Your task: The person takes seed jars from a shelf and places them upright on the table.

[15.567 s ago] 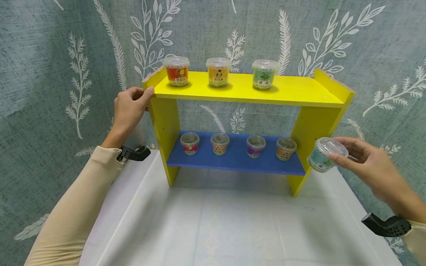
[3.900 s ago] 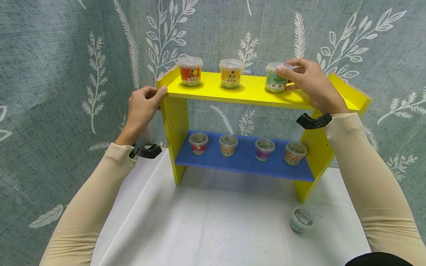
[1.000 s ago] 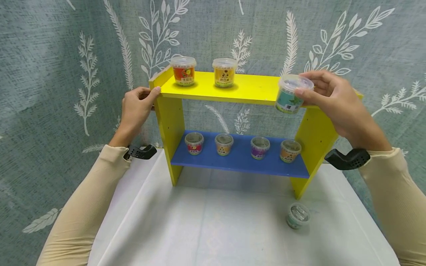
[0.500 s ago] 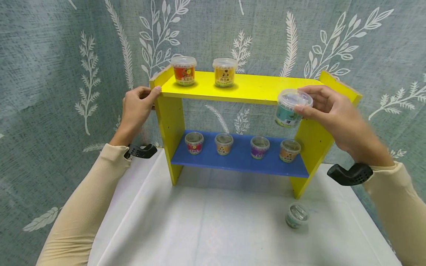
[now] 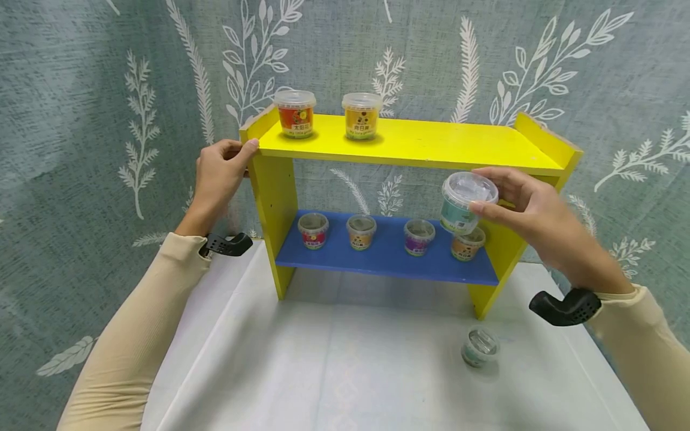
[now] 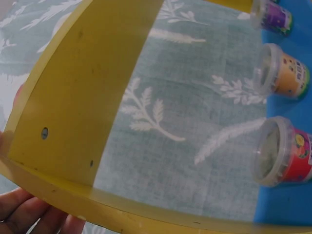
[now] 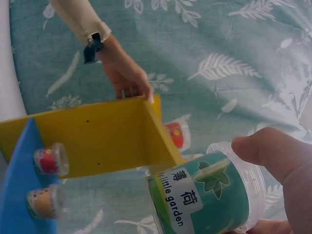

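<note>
My left hand (image 5: 220, 176) grips the upper left corner of a yellow shelf unit (image 5: 442, 143); its fingers curl at the panel's edge in the left wrist view. By its rim, my right hand (image 5: 539, 209) holds a green lidded plastic cup (image 5: 459, 212) in the air before the shelf's right side. The cup tilts slightly and partly covers an orange-labelled cup (image 5: 465, 248) behind it. A mint leaf and "little garden" show on the held cup's label (image 7: 202, 187). A second green cup (image 5: 478, 348) stands on the white table below.
On the top board stand a red-labelled cup (image 5: 296, 115) and a yellow one (image 5: 361, 117). The blue lower board (image 5: 377, 263) also bears a red cup (image 5: 314, 233), an orange cup (image 5: 360, 233) and a purple cup (image 5: 418, 239). A leaf-patterned cloth (image 5: 409, 54) hangs behind.
My right hand has taken the green cup off the top board and lowered it to before the shelf. The other green cup, held earlier, now stands on the table. My left hand keeps its place.
</note>
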Action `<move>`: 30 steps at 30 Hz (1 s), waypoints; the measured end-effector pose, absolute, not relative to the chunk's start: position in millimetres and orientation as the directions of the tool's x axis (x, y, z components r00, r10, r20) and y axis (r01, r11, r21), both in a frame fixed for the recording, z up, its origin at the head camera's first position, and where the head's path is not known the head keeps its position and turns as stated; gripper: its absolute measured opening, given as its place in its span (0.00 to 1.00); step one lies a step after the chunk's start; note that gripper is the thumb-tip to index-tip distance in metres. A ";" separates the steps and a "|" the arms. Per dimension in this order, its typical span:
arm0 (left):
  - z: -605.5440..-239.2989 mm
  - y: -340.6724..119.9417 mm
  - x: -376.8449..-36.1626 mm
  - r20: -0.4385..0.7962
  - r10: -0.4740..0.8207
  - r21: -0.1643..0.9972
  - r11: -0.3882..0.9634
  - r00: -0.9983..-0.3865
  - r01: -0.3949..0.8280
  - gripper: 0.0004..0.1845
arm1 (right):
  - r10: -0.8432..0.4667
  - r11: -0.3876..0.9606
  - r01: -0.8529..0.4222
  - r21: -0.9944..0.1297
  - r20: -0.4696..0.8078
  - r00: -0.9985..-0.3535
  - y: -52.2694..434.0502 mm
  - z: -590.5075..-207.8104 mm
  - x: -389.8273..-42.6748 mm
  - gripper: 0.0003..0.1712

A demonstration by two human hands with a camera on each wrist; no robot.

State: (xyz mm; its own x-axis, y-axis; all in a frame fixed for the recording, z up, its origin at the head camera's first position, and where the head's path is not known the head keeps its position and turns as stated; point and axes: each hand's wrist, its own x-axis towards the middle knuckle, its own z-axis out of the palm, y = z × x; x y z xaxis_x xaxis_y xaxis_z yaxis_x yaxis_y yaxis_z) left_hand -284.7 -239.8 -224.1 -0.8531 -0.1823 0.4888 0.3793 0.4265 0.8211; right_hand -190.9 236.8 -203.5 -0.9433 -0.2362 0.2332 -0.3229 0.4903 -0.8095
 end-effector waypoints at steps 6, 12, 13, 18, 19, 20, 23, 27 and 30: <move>-223.9 -239.1 -284.8 0.490 -0.189 0.820 0.431 -0.851 0.377 0.31 | -0.258 0.472 -0.329 -0.818 0.228 -0.939 236.4 -219.4 -188.6 0.33; -224.6 -239.9 -285.9 0.504 -0.188 0.810 0.442 -0.843 0.386 0.31 | -0.329 0.422 -0.351 -0.836 0.220 -0.918 236.7 -234.5 -189.1 0.34; -224.6 -239.8 -286.1 0.505 -0.186 0.808 0.444 -0.843 0.386 0.31 | -0.337 0.418 -0.354 -0.837 0.219 -0.916 237.1 -236.9 -188.9 0.34; -224.3 -239.4 -286.5 0.510 -0.180 0.807 0.440 -0.841 0.395 0.31 | -0.337 0.436 -0.336 -0.835 0.194 -0.921 239.0 -247.5 -186.5 0.35; -224.2 -239.3 -286.3 0.511 -0.179 0.806 0.439 -0.840 0.397 0.31 | -0.335 0.441 -0.329 -0.835 0.187 -0.924 239.1 -249.5 -186.0 0.35; -224.2 -239.2 -286.0 0.513 -0.179 0.806 0.438 -0.840 0.399 0.31 | -0.332 0.448 -0.323 -0.834 0.180 -0.926 239.3 -251.5 -185.5 0.35; -224.4 -239.0 -285.2 0.516 -0.175 0.801 0.444 -0.838 0.401 0.31 | -0.331 0.456 -0.311 -0.834 0.165 -0.929 239.8 -257.6 -184.0 0.35; -224.9 -239.1 -284.3 0.518 -0.168 0.796 0.453 -0.839 0.401 0.32 | -0.336 0.448 -0.302 -0.841 0.155 -0.929 240.7 -265.5 -181.9 0.35; -224.9 -238.9 -284.1 0.517 -0.168 0.800 0.445 -0.840 0.403 0.32 | -0.338 0.452 -0.304 -0.839 0.154 -0.928 241.0 -271.6 -180.5 0.35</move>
State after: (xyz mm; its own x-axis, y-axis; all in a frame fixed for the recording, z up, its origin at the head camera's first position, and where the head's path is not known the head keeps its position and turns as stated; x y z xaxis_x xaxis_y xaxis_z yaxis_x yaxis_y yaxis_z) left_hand -284.1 -238.9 -224.9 -0.8396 -0.1684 0.5165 0.4027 0.4454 0.7997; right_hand -180.5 241.0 -271.6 -0.9284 -0.3379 0.1542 -0.3038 0.4520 -0.8387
